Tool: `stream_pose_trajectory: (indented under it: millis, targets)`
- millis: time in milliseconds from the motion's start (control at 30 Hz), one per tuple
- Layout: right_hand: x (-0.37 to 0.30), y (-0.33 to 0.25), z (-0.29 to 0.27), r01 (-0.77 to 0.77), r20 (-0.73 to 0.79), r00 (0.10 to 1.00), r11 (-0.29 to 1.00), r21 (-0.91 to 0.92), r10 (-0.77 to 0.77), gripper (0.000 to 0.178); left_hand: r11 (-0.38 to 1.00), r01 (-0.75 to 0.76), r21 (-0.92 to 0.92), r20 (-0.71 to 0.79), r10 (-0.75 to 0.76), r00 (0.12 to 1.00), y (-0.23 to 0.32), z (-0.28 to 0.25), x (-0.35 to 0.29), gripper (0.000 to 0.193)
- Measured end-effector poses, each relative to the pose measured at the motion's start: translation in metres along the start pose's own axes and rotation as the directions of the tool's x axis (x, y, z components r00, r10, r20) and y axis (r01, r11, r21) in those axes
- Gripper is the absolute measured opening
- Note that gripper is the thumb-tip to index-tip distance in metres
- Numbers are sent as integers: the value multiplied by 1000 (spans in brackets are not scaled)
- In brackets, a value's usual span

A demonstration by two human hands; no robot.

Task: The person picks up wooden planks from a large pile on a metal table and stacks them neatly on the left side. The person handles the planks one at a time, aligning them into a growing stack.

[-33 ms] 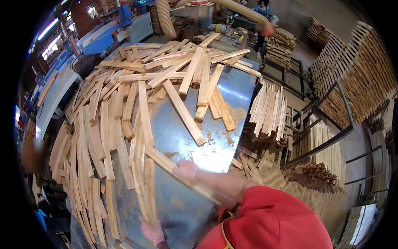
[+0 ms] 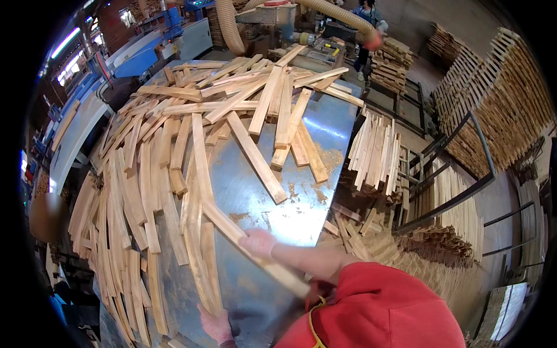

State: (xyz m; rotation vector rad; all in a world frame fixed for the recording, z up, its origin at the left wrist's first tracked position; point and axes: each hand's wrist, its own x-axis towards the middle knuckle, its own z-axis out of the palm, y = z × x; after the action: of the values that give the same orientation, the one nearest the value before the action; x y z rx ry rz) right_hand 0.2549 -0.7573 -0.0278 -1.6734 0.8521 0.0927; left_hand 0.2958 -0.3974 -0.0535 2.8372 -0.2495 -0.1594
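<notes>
My right hand (image 2: pixel 259 242), in a pale pink glove, is closed on a light wooden plank (image 2: pixel 284 276). This plank lies aslant over the metal tabletop (image 2: pixel 255 307), its far end by the pile and its near end close to my red clothing. Lower down, my left hand (image 2: pixel 216 326), gloved alike, has its fingers around the near end of another long plank (image 2: pixel 200 272) at the pile's edge. Part of the left hand's grip is hidden. Many similar planks (image 2: pixel 156 168) lie crisscrossed over the table's left and far sides.
Stacked planks (image 2: pixel 374 152) stand beside the table's right edge, with a dark metal frame (image 2: pixel 484 145) beyond. Tall wood stacks (image 2: pixel 505 98) rise at the far right. A ribbed hose (image 2: pixel 230 29) hangs over machinery at the back, where another person (image 2: pixel 365 17) stands.
My right hand has shifted slightly, and the near end of its plank has moved a little, now showing more plainly. The left hand stays at almost the same spot.
</notes>
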Motion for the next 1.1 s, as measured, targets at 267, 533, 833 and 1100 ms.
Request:
stream_pose_trajectory:
  millis: [267,533,833,1100]
  targets:
    - [-113,59,170,284,357,910,944,-170,-209,45,502,596,-627,668,-48,743,-40,-62,-134,68]
    - [-181,45,234,473,697,672,869,-146,-249,46,973,170,-154,-176,-196,965,-58,-21,-171,80]
    - [-42,-15,46,168,-182,951,910,-380,-251,54,882,394,259,-329,-303,894,-159,-26,-221,65]
    - [78,-50,-90,-234,-507,861,856,-461,-37,104,992,-66,104,-103,77,992,-77,-34,-167,95]
